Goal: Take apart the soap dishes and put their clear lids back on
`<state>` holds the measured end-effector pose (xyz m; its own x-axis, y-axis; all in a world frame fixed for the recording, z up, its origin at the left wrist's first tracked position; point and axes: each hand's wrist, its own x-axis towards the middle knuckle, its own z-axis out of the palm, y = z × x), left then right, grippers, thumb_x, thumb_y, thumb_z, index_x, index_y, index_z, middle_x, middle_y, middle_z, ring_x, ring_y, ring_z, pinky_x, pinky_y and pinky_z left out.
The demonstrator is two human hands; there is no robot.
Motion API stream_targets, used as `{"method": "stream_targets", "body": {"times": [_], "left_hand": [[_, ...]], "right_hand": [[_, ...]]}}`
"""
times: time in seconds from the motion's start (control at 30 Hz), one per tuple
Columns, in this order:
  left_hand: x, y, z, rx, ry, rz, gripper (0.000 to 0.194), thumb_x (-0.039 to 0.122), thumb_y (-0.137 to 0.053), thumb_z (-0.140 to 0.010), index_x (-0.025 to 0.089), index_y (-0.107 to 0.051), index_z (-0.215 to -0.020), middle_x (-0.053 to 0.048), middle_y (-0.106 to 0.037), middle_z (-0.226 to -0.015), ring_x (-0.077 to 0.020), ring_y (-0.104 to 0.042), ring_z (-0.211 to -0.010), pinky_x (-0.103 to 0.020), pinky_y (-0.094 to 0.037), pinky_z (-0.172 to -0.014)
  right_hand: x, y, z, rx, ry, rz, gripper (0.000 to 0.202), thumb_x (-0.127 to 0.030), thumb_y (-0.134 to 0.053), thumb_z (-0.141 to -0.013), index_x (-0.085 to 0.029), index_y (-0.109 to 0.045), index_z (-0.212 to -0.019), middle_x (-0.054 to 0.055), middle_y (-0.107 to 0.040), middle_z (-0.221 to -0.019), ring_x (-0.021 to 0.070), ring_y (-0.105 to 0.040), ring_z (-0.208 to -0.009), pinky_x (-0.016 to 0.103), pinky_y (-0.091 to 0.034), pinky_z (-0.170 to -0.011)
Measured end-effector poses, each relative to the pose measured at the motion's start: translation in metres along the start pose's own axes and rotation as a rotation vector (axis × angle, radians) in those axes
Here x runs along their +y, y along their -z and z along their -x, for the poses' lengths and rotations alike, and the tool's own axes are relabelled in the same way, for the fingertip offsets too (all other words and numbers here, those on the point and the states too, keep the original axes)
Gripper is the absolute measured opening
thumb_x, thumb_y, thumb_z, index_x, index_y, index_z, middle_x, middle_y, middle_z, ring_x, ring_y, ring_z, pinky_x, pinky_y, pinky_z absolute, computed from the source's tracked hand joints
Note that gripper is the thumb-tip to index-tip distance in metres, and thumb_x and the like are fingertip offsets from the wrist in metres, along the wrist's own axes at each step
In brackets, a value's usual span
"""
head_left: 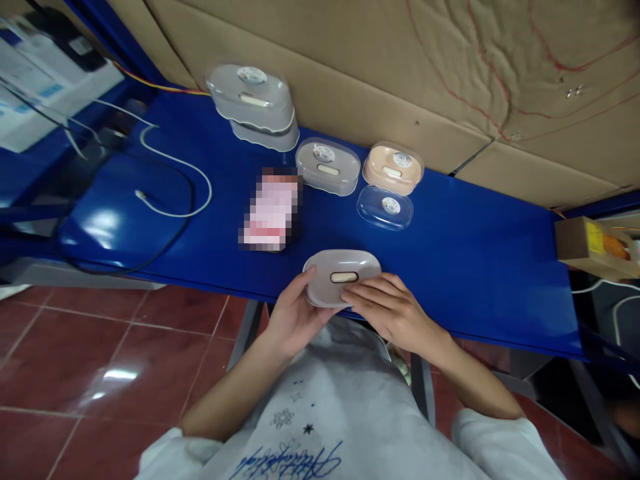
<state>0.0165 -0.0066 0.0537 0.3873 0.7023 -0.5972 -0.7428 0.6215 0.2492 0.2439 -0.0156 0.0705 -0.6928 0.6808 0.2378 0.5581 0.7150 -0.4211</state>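
Note:
I hold a grey oval plastic box (325, 291) at the table's front edge. A cream-coloured oblong inset with a dark rim sits in the middle of its top. My left hand (295, 312) is closed round the box's left side, thumb on the upper face and fingers partly hidden beneath. Curled over the right end is my right hand (393, 310), its fingertips resting on the top near the inset. Beyond the hands lie a clear oval lid (377, 212) with a round sticker, a peach oval box (387, 175) under a clear cover, and a similar grey box (320, 177).
A blue table (475, 253) stands against a cardboard-covered wall (350, 73). Two stacked grey boxes (270, 110) are at the back left. A phone (270, 210) with a blurred-out screen lies left of centre. A white cable (197, 207) curls farther left; a cardboard box (575, 243) is at the right.

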Motion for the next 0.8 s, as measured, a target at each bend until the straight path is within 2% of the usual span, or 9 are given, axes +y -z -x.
{"method": "stream_targets", "body": {"times": [0.1,0.17,0.23,0.3,0.37,0.47,0.6,0.7,0.8], "left_hand": [[-0.001,-0.001,0.0,0.032,-0.036,-0.031,0.05,0.034,-0.074,-0.096,0.022,-0.063,-0.143,-0.008,-0.079,-0.122,-0.0277,-0.074,-0.12,-0.043,-0.062,-0.108],[-0.001,-0.001,0.001,0.066,-0.068,-0.036,0.052,0.033,-0.075,-0.095,0.025,-0.063,-0.144,-0.007,-0.079,-0.124,-0.0277,-0.073,-0.123,-0.045,-0.06,-0.111],[-0.001,0.0,0.003,0.093,-0.075,-0.024,0.05,0.031,-0.075,-0.095,0.027,-0.064,-0.143,-0.006,-0.079,-0.126,-0.0279,-0.072,-0.126,-0.046,-0.06,-0.112],[0.0,0.0,0.004,0.11,-0.064,0.001,0.046,0.029,-0.075,-0.095,0.026,-0.066,-0.139,-0.007,-0.079,-0.125,-0.0281,-0.072,-0.125,-0.045,-0.061,-0.11],[0.001,0.001,0.004,0.118,-0.056,0.021,0.04,0.029,-0.076,-0.095,0.024,-0.069,-0.134,-0.007,-0.079,-0.126,-0.0281,-0.073,-0.123,-0.045,-0.063,-0.106],[0.002,0.002,0.004,0.124,-0.035,0.022,0.032,0.031,-0.076,-0.095,0.023,-0.071,-0.126,-0.008,-0.078,-0.128,-0.0292,-0.074,-0.121,-0.047,-0.064,-0.104],[0.003,0.001,0.001,0.153,0.013,0.039,0.028,0.029,-0.074,-0.097,0.022,-0.072,-0.124,-0.008,-0.078,-0.128,-0.0299,-0.073,-0.123,-0.051,-0.061,-0.109],[0.003,-0.001,-0.002,0.123,0.013,0.045,0.029,0.031,-0.071,-0.101,0.02,-0.072,-0.128,-0.009,-0.078,-0.129,-0.0301,-0.072,-0.124,-0.052,-0.061,-0.11],[0.004,-0.004,-0.004,0.032,-0.003,0.048,0.033,0.037,-0.066,-0.104,0.019,-0.071,-0.131,-0.01,-0.078,-0.13,-0.0314,-0.071,-0.128,-0.052,-0.06,-0.111]], "right_hand": [[0.031,0.001,-0.01,0.054,-0.02,-0.086,0.051,-0.034,-0.047,-0.114,-0.034,-0.045,-0.165,0.003,-0.066,-0.155,0.022,-0.062,-0.143,0.046,-0.053,-0.117],[0.053,0.003,-0.018,0.113,-0.196,0.013,0.056,-0.039,-0.042,-0.115,-0.035,-0.034,-0.17,0.005,-0.055,-0.166,0.0266,-0.054,-0.152,0.056,-0.044,-0.126],[0.068,0.003,-0.024,0.116,-0.355,0.153,0.063,-0.045,-0.044,-0.113,-0.031,-0.027,-0.173,0.011,-0.045,-0.173,0.0331,-0.043,-0.16,0.065,-0.032,-0.131],[0.076,0.0,-0.024,0.078,-0.389,0.244,0.066,-0.048,-0.048,-0.111,-0.028,-0.03,-0.171,0.015,-0.045,-0.172,0.0367,-0.039,-0.162,0.07,-0.025,-0.132],[0.078,-0.003,-0.02,0.053,-0.36,0.287,0.063,-0.047,-0.055,-0.109,-0.029,-0.038,-0.167,0.015,-0.047,-0.17,0.0385,-0.035,-0.163,0.071,-0.024,-0.131],[0.081,-0.006,-0.014,0.071,-0.376,0.282,0.066,-0.048,-0.064,-0.104,-0.033,-0.043,-0.164,0.013,-0.04,-0.175,0.0426,-0.028,-0.166,0.074,-0.026,-0.129],[0.083,0.002,-0.012,0.138,-0.41,0.101,0.065,-0.052,-0.068,-0.103,-0.036,-0.047,-0.162,0.011,-0.046,-0.171,0.0382,-0.046,-0.157,0.067,-0.042,-0.125],[0.064,0.011,-0.013,0.173,-0.364,-0.052,0.066,-0.052,-0.069,-0.102,-0.035,-0.047,-0.162,0.011,-0.05,-0.168,0.0336,-0.05,-0.155,0.06,-0.046,-0.126],[0.034,0.012,-0.012,0.11,-0.254,-0.107,0.075,-0.05,-0.072,-0.101,-0.035,-0.04,-0.167,0.011,-0.049,-0.169,0.0339,-0.051,-0.154,0.057,-0.049,-0.124]]}}
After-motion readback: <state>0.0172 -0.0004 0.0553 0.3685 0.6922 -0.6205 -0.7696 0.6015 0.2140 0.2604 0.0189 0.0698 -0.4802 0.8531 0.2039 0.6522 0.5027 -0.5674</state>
